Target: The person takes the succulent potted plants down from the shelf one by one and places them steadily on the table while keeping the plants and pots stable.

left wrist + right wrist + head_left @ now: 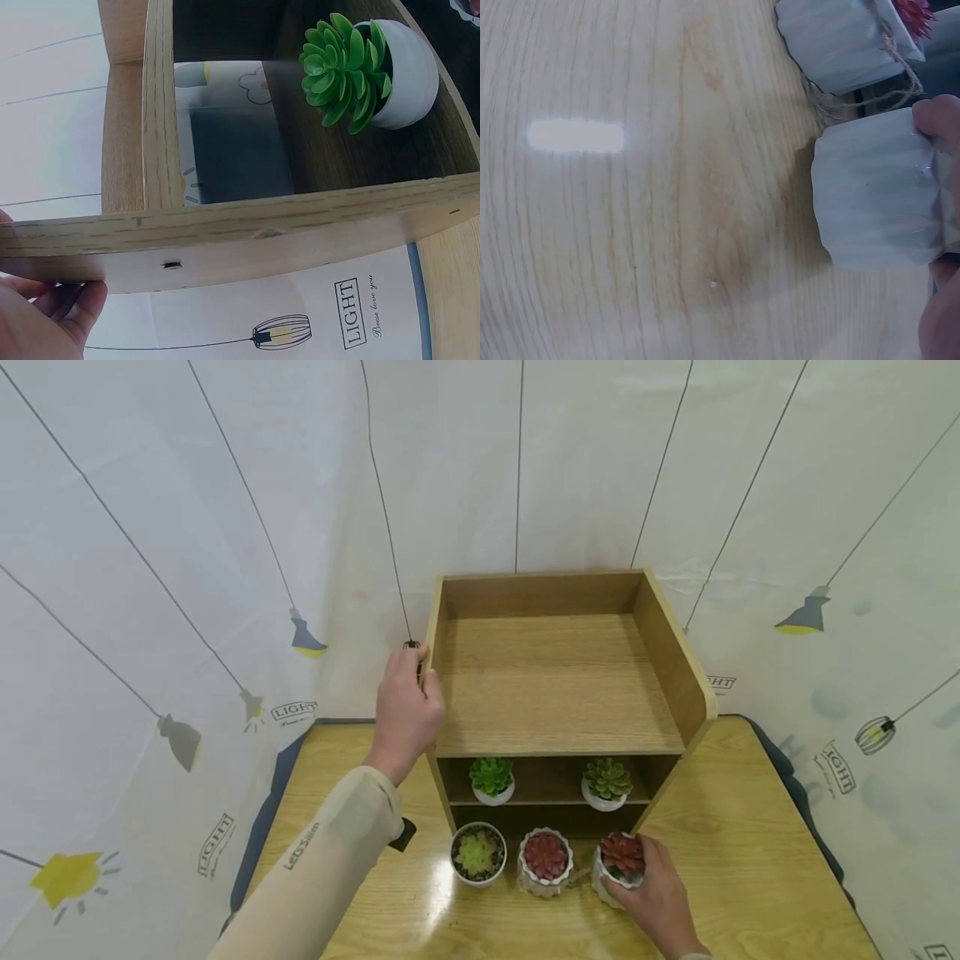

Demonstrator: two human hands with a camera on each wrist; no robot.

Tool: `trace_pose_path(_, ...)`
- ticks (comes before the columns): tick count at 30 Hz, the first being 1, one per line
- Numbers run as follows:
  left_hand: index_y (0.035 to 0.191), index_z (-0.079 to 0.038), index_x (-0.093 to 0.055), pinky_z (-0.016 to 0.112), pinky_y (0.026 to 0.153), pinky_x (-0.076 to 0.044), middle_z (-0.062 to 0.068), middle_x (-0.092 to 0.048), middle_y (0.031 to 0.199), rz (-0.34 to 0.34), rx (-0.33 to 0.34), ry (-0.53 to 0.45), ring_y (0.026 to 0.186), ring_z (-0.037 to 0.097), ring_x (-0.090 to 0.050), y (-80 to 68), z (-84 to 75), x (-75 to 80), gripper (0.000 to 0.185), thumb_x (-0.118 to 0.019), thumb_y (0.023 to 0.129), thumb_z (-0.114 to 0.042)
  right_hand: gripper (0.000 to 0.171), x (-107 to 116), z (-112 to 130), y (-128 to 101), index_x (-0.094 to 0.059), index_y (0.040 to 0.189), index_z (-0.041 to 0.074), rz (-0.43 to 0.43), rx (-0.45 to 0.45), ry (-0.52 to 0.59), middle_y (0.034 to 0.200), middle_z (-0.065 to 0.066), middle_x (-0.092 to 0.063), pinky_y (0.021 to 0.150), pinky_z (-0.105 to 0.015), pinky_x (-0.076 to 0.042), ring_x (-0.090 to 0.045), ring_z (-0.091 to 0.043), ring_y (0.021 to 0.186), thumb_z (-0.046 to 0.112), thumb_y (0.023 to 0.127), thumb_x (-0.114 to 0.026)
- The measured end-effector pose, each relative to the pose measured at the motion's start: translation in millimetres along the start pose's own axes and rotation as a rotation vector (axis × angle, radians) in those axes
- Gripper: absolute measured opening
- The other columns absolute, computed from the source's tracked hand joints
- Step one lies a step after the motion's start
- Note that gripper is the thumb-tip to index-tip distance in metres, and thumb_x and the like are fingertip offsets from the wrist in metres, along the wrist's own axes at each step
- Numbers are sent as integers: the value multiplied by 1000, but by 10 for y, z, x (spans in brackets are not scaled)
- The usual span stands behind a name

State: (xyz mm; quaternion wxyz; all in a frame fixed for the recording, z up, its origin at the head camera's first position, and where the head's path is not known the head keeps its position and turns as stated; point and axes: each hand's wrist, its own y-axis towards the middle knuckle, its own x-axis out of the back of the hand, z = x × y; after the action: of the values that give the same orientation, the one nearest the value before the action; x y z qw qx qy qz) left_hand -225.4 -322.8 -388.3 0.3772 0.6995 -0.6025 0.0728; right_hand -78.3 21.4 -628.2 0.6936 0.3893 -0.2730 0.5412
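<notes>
A wooden shelf (555, 685) stands on the table, and my left hand (408, 702) grips its left side panel near the top. In the left wrist view, the thumb and fingers (90, 304) touch that panel; part of the hand is out of frame. My right hand (660, 893) holds a white ribbed pot with a dark red succulent (622, 856) between thumb and fingers, in front of the shelf. Left of it stand a similar pot with a red succulent (545, 857) and a round white pot with a light green succulent (478, 854).
Inside the shelf, a bright green potted succulent (492, 777) sits at left and a dull green potted one (607, 781) at right. Twine (900, 94) hangs round the neighbouring red plant's pot. The wooden table (765, 860) meets a printed white backdrop (585, 460).
</notes>
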Motion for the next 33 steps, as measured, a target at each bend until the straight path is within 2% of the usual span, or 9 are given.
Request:
trace_pose_path(7,135,11,-54,51,96,-53,29,-56,129,-8,-11,-3,111,41,-59,6,18,-8,38,-43,103,-7,84,-54,-28,-7,-53,132,-14,16,6,-10,127,-33,-57,85,-62,-54,-62,-50,111,26,71,-94)
trace_pose_path(13,135,11,-54,51,91,-54,29,-56,127,-10,-14,-2,106,40,-59,6,11,-6,38,-43,103,-7,85,-107,-72,-13,-53,131,-14,-2,35,-24,126,-34,-57,84,-62,-55,-62,-51,110,24,69,-95)
trace_pose_path(21,136,11,-54,50,88,-55,28,-56,125,-6,-8,0,102,39,-59,1,5,-2,38,-44,104,-6,87,-90,-27,0,-51,134,-15,57,-16,-50,129,-34,-55,87,-62,-54,-61,-51,113,28,72,-93)
trace_pose_path(27,136,10,-54,52,89,-54,29,-56,127,-6,-7,2,105,40,-60,1,2,3,38,-43,103,-7,87,-111,-8,0,-51,134,-15,15,24,-65,127,-34,-56,85,-62,-55,-62,-50,110,26,70,-94)
trace_pose_path(33,136,10,-53,50,86,-55,28,-56,127,4,3,5,101,39,-60,0,-7,5,39,-43,104,-7,88,-163,-37,-15,-51,133,-15,-23,49,-79,125,-34,-57,81,-61,-56,-63,-50,107,26,69,-95)
